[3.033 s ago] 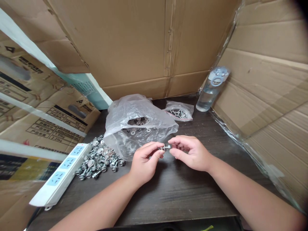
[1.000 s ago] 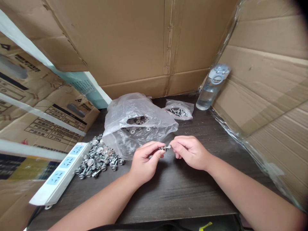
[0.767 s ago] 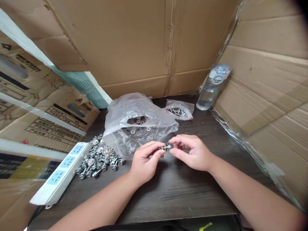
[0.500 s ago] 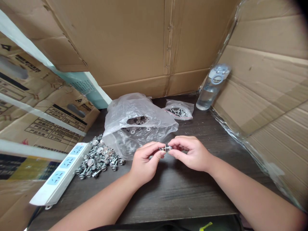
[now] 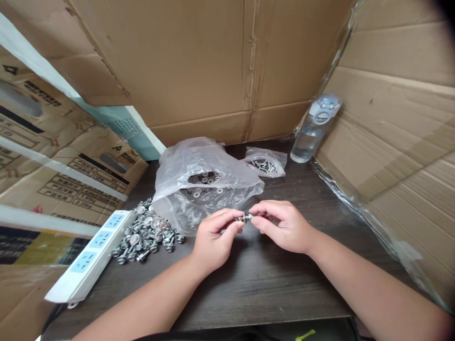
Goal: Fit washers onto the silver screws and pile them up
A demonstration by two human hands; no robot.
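Left hand (image 5: 213,239) and right hand (image 5: 282,225) pinch one bolt (image 5: 245,218) just in front of the washer bag (image 5: 202,184). Left of that bag, a heap of finished bolts (image 5: 145,234) waits; washers remain inside.

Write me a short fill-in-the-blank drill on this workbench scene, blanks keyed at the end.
1. Both hands, left hand and right hand, pinch one small ____ between their fingertips.
2. The loose pile of bolts lies beside a white ____.
3. The water bottle stands against the ____ wall on the right.
4. The large plastic bag holds flat ____.

Missing words: bolt; power strip; cardboard; washers
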